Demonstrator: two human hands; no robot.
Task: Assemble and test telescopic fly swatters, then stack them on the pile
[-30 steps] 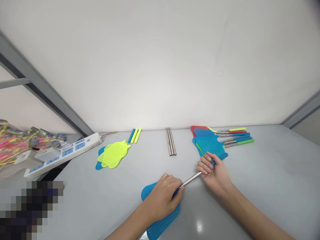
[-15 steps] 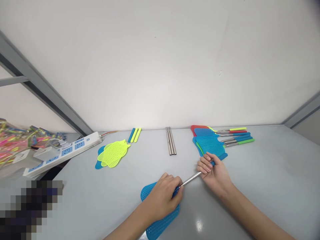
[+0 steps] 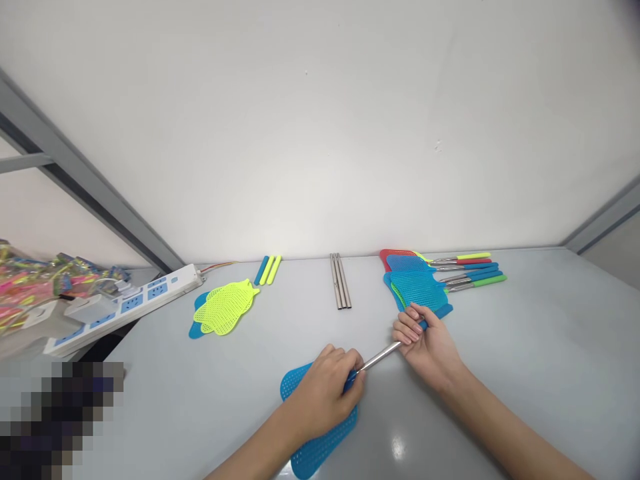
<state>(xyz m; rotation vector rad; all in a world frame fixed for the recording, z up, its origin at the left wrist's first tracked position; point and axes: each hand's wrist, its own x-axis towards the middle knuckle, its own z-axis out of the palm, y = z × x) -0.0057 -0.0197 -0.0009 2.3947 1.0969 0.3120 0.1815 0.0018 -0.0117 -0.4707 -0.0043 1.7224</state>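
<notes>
Between my hands is a blue fly swatter (image 3: 320, 455) with a silver metal rod and a blue grip. My left hand (image 3: 333, 390) is closed round the neck, where the perforated blue head meets the rod. Part of the head lies hidden under that hand and forearm. Up and to the right, my right hand (image 3: 423, 343) wraps its fingers round the blue handle end. Just beyond it lies a pile of fly swatters (image 3: 423, 290) with red, blue and green heads, their coloured handles pointing right.
Yellow and blue swatter heads (image 3: 227, 308) lie at the left, beside blue and yellow grip sleeves (image 3: 270, 270). Three metal rods (image 3: 341, 283) rest near the wall. A white power strip (image 3: 145, 300) with plugs runs along the left edge, near bagged colourful items (image 3: 45, 287).
Both hands keep their hold on the fly swatter, with almost no movement. The whole view has shifted very slightly.
</notes>
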